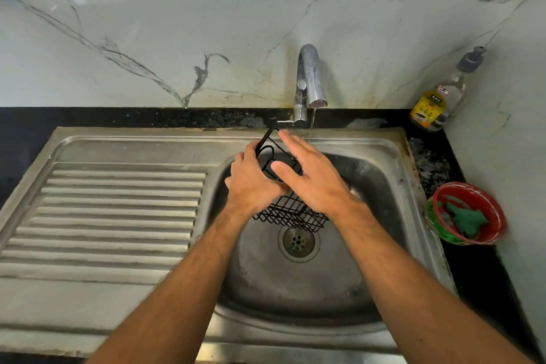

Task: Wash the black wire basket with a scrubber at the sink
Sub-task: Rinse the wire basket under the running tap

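The fingers of the left hand (251,183) were curled round the upper frame of the black wire basket (291,211), gripping it, while the fingers of the right hand (310,177) lay straight and open, flat against the basket's hook end, thumb spread. The basket hung tilted above the basin of the steel sink (384,156), its mesh part just over the drain (297,242). A thin stream of water (311,124) ran from the chrome tap (308,83) just behind the right fingertips. The ribbed drainboard (118,216) lay to the left. On the black counter to the right stood a red bowl (490,210) holding a green scrubber (466,219), and behind it a dish-soap bottle (440,103) near the marble wall (147,23).
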{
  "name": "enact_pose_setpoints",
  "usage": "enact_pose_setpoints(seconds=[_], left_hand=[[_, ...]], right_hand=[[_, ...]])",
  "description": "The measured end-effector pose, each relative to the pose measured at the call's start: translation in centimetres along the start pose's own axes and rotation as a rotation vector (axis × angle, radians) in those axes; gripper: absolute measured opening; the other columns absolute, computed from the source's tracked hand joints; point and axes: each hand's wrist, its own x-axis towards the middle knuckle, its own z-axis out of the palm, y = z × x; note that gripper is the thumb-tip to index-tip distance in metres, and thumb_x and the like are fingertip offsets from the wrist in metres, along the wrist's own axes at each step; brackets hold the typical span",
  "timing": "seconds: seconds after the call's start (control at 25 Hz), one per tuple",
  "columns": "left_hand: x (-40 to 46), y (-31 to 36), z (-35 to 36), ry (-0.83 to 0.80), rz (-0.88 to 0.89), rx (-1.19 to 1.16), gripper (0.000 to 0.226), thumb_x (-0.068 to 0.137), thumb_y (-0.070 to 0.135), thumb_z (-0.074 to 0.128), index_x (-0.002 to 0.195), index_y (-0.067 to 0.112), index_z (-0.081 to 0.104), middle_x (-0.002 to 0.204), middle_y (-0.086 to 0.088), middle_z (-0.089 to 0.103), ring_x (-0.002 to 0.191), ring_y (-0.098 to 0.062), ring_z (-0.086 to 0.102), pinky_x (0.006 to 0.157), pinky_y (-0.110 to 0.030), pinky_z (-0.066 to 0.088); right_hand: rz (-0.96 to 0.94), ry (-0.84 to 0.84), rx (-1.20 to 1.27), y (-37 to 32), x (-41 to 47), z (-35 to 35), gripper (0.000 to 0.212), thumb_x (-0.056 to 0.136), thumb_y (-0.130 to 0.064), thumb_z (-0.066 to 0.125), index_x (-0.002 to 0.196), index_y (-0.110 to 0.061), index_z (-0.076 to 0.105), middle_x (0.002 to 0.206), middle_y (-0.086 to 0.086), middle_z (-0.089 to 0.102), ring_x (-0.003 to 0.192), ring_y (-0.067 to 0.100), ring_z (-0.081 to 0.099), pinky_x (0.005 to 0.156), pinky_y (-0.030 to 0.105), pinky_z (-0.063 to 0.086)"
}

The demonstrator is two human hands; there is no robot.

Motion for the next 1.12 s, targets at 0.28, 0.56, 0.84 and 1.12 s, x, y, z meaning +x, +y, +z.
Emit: enact_pose_setpoints(seconds=[0.28,0.56,0.84,1.12], left_hand=[[-0.9,-3.6,-0.8,-0.010,-0.038,-0.322,0.110,0.051,0.014,0.087,0.146,0.030,0.034,0.135,0.010,0.053,0.128,-0.007,0.051,0.104,-0.025,0.050],[-1.2,-6.1,-1.2,0.040,-0.081,-0.607,0.076,0.064,-0.015,0.074,0.121,0.029,0.048,0.109,0.003,0.064,0.100,-0.014,0.063,0.089,-0.033,0.056],[-1.0,-5.8,-0.8,0.043,-0.068,-0.703,0.069,0.058,-0.009,0.073,0.111,0.027,0.049,0.100,-0.003,0.068,0.091,-0.018,0.067,0.082,-0.038,0.058],[-0.9,-7.6,-1.1,-0.034,-0.290,-0.960,0.043,0.065,-0.007,0.064,0.095,0.022,0.054,0.072,0.008,0.058,0.069,-0.008,0.056,0.066,-0.030,0.042]], right_hand=[[0.212,-0.086,-0.063,5.9,-0.5,0.0,0.065,0.094,-0.069,0.031,0.154,-0.043,0.029,0.162,-0.008,0.028,0.150,0.012,0.021,0.124,0.045,0.014],[0.131,0.031,-0.324,5.7,0.5,0.1,0.069,0.094,-0.069,0.034,0.147,-0.028,0.045,0.151,0.000,0.048,0.143,0.015,0.035,0.124,0.044,-0.002],[0.014,0.030,-0.389,3.8,1.6,1.1,0.054,0.103,-0.054,0.034,0.152,-0.034,0.036,0.160,-0.007,0.033,0.152,0.018,0.013,0.121,0.059,-0.006],[0.356,0.294,0.073,7.1,-1.0,0.4,0.082,0.088,-0.047,0.070,0.155,-0.036,0.025,0.162,-0.007,0.026,0.147,0.014,0.027,0.119,0.043,0.027]])
